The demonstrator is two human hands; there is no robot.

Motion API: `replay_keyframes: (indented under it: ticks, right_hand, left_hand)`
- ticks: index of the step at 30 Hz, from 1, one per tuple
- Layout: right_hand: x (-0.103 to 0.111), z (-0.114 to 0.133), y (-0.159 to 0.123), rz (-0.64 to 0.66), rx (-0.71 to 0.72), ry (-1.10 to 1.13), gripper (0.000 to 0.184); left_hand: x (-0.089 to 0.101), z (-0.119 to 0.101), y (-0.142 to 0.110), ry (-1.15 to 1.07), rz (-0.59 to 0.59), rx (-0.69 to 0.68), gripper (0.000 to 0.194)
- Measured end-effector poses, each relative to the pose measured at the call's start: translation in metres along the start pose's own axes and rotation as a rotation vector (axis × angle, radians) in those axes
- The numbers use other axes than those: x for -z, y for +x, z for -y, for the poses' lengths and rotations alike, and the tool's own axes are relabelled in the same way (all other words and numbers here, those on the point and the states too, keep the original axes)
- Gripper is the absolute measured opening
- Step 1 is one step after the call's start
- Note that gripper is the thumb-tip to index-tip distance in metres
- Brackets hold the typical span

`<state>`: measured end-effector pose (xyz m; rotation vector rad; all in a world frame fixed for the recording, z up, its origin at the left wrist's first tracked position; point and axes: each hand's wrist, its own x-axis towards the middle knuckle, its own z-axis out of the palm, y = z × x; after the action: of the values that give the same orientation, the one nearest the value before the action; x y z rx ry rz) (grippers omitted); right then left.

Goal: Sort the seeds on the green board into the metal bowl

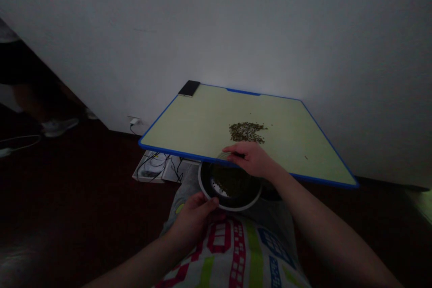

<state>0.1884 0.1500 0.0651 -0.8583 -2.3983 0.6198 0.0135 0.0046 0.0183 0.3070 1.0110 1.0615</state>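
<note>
Pale gray wall borders the far side of a desk with a light yellow-green top and a blue edge; lighting is dim. The dark red-brown floor is visible at left, where another person's legs stand beyond the wall corner.

Material: loose granules, small, brown to olive and grain-like. They form a thin, irregular patch near the middle of the desk, with a few separate pieces around it. More dark granular material lies inside the bowl, below the near desk edge and above the lap. The bowl is round, dark inside, with a pale rim; a bright area of its bottom shows at left.

Left hand: partly closed at the near-left rim of the bowl, thumb on the rim, gripping it. Right hand: partly curled at the near desk edge, thumb and index finger close together. A faint, clear curved outline shows beside the fingertips; whether it is held cannot be determined.

A dark, flat rectangular device rests on the far-left desk corner.
</note>
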Motion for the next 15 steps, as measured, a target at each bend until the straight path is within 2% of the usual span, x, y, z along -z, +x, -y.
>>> replay_keyframes:
  ticks: [2,6,11,15]
  right_hand:
    - [0.004,0.002,-0.01,0.027,0.005,-0.023,0.024]
    - [0.017,-0.001,-0.038,-0.007,-0.054,-0.024,0.025]
    - [0.042,-0.02,-0.07,-0.098,-0.281,0.044,0.025]
    - [0.064,-0.044,-0.081,-0.179,-0.422,0.136,0.03]
  left_hand:
    - [0.001,0.0,0.001,0.006,-0.007,-0.004,0.035]
    - [0.004,0.001,0.004,0.022,-0.013,-0.012,0.033]
    - [0.005,-0.001,0.005,0.026,-0.021,0.005,0.027]
    - [0.008,-0.001,0.009,0.005,-0.038,-0.004,0.025]
